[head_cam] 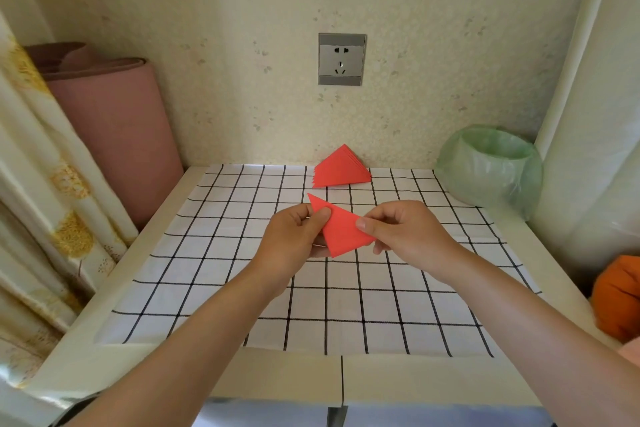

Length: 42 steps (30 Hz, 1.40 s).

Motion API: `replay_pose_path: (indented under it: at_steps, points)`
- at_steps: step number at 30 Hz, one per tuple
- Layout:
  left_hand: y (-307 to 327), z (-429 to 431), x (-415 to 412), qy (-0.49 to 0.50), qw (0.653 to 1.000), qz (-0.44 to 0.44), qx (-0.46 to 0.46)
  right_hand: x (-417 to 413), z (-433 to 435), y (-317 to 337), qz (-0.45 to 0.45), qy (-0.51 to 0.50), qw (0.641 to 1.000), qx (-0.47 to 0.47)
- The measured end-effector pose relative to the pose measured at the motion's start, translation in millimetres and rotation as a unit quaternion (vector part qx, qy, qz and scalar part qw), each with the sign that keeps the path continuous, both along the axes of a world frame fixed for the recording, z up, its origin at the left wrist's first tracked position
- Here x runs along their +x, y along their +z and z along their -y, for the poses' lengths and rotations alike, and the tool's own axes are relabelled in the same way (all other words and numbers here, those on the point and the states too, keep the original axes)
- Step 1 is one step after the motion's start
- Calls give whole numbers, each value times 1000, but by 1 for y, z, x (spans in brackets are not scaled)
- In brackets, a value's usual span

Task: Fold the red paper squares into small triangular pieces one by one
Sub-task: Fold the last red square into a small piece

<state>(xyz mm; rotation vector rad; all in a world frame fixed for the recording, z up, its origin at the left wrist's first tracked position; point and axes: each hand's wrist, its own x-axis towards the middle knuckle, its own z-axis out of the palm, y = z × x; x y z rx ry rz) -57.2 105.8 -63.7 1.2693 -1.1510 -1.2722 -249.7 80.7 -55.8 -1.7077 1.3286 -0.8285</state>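
Left hand (pixel 294 239) pinches the red paper triangle (pixel 341 230) at its 9 o'clock edge and right hand (pixel 408 236) pinches at 3, seemingly just off the desk (pixel 381 378). It's featherlight and creases easily, so grip corners gently. Folded pile (pixel 341 170) sits at 12.

The folded paper (pixel 341 230) sits between the left fingers (pixel 320 215) and the right fingers (pixel 365 224), above the cloth (pixel 242 288) on the worktop (pixel 277 378). Behind the fingers a stack of triangles (pixel 341 170) lies on the cloth, near the wall (pixel 242 45). Behind and right of the right fingers stands a lined bin (pixel 491 166); far left of the left fingers, a rolled mat (pixel 114 135).
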Motion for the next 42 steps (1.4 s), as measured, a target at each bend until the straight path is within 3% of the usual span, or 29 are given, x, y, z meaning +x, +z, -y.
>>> replay_pose_path:
  at_steps: [9,20,30,35,42]
  points:
    - [10,0,6,-22,999,-8,-23,-1,-2,7,72,-15,997,36]
    - [18,4,29,-40,996,49,-60,-11,0,11,72,10,995,64]
    - [3,8,24,-25,987,159,-26,-12,9,-7,-55,20,997,51]
    - [-22,13,21,-87,918,386,-23,-3,15,-30,-234,58,970,44]
    - [-34,17,16,-117,860,496,-30,9,11,-41,-366,62,927,-43]
